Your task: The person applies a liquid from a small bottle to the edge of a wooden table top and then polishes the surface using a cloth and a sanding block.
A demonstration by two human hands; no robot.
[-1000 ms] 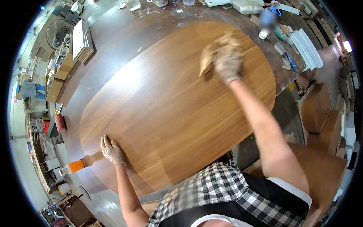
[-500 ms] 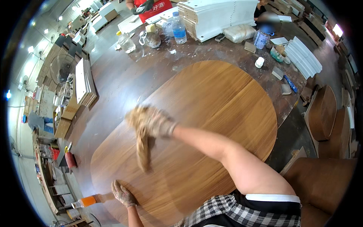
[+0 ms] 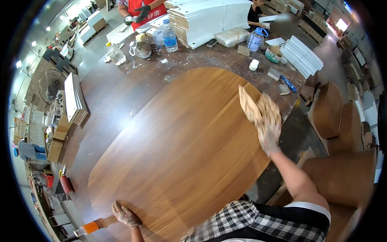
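An oval wood-grain board [image 3: 173, 149] lies flat on the dark worktable. At its right rim, my gloved right hand [image 3: 270, 137] is closed on a tan cloth [image 3: 262, 108], pressing it against the surface. One pointed end of the cloth trails off to the left. My left hand [image 3: 126, 215], in a stained glove, rests flat with fingers stretched on the board's near left part. Close to that hand, a bottle with orange liquid [image 3: 87, 228] lies on its side.
Along the far edge stand a clear bottle [image 3: 116, 54], a blue-labelled water bottle [image 3: 169, 36] and stacked white panels [image 3: 211, 20]. Small blocks and a blue pen-like tool [image 3: 288, 83] lie far right. Across the table a person in a red apron [image 3: 147, 12] works; another sits farther right.
My right hand has swept the cloth from the board's left-middle across to its right rim. My left hand stays flat on the board. The view has shifted somewhat.
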